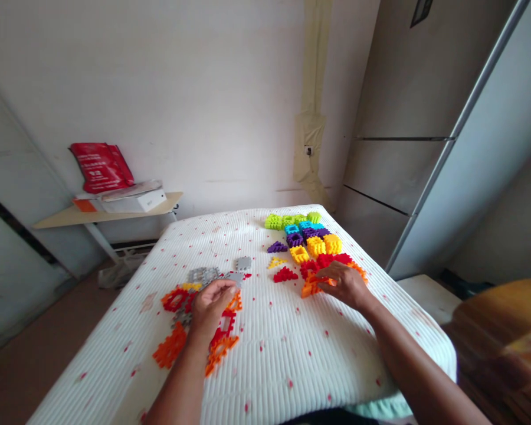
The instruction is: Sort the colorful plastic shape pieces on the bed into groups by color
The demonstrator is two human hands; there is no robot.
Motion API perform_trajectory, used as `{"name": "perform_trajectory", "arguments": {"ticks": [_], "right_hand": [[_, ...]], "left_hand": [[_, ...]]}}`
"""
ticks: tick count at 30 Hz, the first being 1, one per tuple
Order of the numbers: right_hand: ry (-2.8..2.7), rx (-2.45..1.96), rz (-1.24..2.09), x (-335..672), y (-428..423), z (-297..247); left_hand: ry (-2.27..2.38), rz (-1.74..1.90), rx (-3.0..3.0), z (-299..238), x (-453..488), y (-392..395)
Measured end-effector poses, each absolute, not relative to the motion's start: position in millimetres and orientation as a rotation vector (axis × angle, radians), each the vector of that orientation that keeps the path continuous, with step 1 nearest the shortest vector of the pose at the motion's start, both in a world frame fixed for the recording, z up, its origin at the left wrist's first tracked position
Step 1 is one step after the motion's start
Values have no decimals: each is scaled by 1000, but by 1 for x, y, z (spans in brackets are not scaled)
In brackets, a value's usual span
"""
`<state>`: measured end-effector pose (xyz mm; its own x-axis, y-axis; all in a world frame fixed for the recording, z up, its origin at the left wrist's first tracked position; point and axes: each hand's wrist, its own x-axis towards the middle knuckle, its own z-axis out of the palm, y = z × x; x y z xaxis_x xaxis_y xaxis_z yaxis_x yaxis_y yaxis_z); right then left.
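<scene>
My left hand [213, 302] is curled closed over the left pile, with a grey interlocking tile [235, 277] at its fingertips. Around and under it lie an orange tile [170, 347], a red tile [174, 300], orange triangle pieces [221, 352] and grey tiles [203, 274], partly covered by the hand and forearm. On the right, my right hand [344, 282] bends its fingers and thumb around an orange interlocking tile [310, 285] at the near end of the sorted stacks. Its palm hides part of the orange group. Red tiles [334, 260] sit just beyond.
Farther back stand yellow [333, 243], purple [294, 239], blue [305, 225] and green [273, 222] stacks. Single triangles, including a red one [285, 274], lie left of them. A fridge [398, 147] is at right; a small side table [115, 217] holds a red bag [101, 167].
</scene>
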<state>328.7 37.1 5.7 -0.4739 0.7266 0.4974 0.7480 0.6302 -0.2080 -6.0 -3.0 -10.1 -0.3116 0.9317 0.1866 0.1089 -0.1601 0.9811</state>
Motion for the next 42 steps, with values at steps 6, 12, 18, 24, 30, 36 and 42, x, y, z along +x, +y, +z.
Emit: {"name": "perform_trajectory", "arguments": {"ticks": [6, 12, 18, 24, 30, 36, 42], "right_hand": [[-2354, -1097, 0, 329, 41, -1], [-2290, -1001, -115, 330, 38, 3], [-2108, -774, -155, 301, 24, 13], [-2423, -541, -51, 231, 2, -2], [-2674, -474, -54, 208, -2, -25], [-2626, -628, 104, 208, 5, -34], [-2426, -903, 282, 177, 27, -43]], "left_hand": [[1582, 1916, 1052, -19, -22, 7], [1835, 1868, 1307, -27, -34, 12], [1961, 1107, 2237, -22, -11, 14], [2117, 529, 2351, -29, 5, 13], [2179, 528, 2286, -28, 4, 16], [2218, 647, 2225, -25, 6, 17], [2300, 775, 2150, -25, 5, 18]]}}
